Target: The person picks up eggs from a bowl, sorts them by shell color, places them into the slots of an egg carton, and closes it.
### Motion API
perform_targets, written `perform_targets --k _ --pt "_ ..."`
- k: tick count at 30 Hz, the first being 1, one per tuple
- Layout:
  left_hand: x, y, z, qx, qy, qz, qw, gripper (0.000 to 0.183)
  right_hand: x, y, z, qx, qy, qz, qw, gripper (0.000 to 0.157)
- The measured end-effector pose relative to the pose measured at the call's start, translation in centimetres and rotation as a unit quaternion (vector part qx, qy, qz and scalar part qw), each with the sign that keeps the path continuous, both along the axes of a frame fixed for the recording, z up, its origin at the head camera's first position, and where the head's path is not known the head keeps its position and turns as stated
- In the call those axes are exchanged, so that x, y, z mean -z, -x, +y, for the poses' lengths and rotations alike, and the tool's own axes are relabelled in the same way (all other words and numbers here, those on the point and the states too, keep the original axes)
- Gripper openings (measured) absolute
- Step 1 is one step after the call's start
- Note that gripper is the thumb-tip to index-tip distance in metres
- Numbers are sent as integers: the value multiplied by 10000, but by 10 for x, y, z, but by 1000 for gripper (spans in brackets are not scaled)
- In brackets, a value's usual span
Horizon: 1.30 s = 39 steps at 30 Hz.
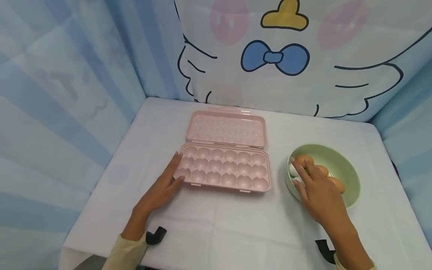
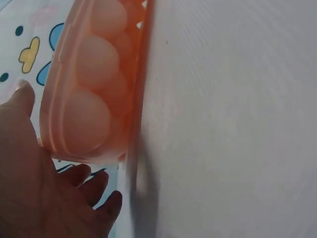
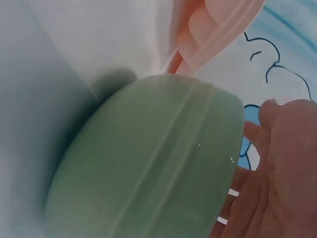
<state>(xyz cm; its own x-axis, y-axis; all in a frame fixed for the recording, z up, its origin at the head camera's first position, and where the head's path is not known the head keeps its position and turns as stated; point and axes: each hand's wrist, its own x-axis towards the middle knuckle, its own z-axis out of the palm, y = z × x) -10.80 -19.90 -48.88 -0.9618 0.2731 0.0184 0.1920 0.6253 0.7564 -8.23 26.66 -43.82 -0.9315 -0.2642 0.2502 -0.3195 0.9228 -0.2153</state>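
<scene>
A pink plastic egg carton (image 1: 216,167) lies on the table with its lid (image 1: 226,129) folded back; its cups hold nothing. My left hand (image 1: 160,193) is at the carton's left end, fingers extended along that edge and thumb near the front corner. In the left wrist view, the thumb and fingers of the left hand (image 2: 39,188) spread about the end of the carton (image 2: 86,119). Over a light green bowl (image 1: 352,180), my right hand (image 1: 325,198) reaches in with extended fingers. Brown eggs (image 1: 336,184) and white eggs (image 1: 293,170) lie there, partly hidden by the hand.
A white cloth covers the table (image 1: 216,228). Behind it hangs a curtain (image 1: 216,82) with a cartoon print, and blue striped curtains (image 1: 67,112) close off the sides. Black straps (image 1: 156,235) show near both wrists.
</scene>
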Motion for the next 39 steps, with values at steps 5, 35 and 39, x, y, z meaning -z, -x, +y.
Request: perform_targets --k 5,35,39 --pt "4 5 3 -56 -509 -34 9987 79 0 9 4 73 61 -149 9998 53" --pt "18 8 -1 -36 -1105 -637 9918 104 5 49 2 179 1150 -1225 9856 39" --pt "19 8 -4 -79 -1102 -615 9920 105 -3 47 0 224 1410 -1187 9826 39"
